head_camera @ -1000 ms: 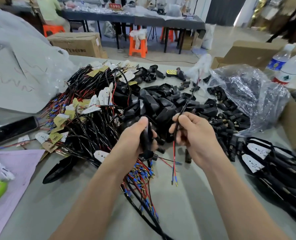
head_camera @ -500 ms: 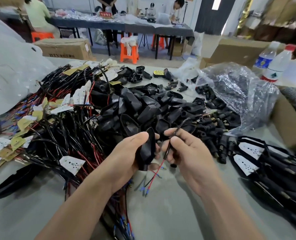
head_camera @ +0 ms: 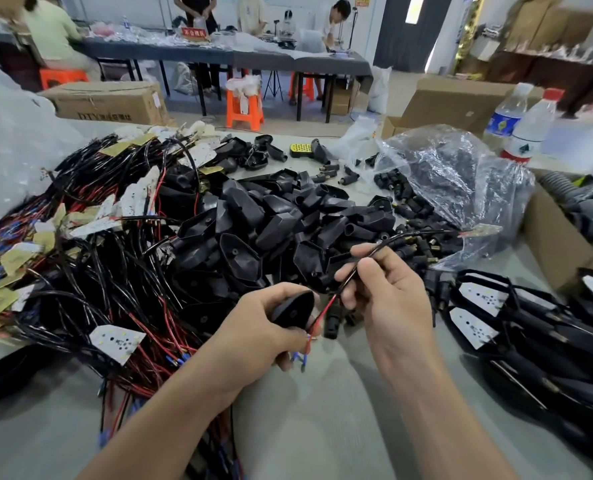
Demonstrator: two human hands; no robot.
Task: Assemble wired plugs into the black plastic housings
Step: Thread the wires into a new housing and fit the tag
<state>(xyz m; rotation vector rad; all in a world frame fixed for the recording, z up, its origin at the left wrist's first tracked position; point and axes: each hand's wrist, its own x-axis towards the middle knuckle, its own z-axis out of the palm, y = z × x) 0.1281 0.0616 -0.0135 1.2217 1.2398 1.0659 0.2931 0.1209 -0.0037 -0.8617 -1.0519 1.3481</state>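
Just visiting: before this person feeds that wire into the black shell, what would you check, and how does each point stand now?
1. Left hand grips the black housing: ok.
2. Right hand pinches the lead: ok.
3. The lead's blue tips hang free of the wire pile: ok.
4. Tips lined up with the housing's opening: cannot tell, fingers hide it.

The left hand (head_camera: 260,329) grips a black shell (head_camera: 293,306). Just beside it, the right hand (head_camera: 390,299) pinches a thin wire (head_camera: 350,276). The red part of the wire runs down past the shell, and its blue tips (head_camera: 303,360) hang under the left hand. From the hands, a pile of shells (head_camera: 253,220) lies at 12 o'clock, a heap of wires (head_camera: 97,271) at 9 o'clock and a clear bag (head_camera: 454,188) at 2 o'clock, all on a grey table (head_camera: 323,431).
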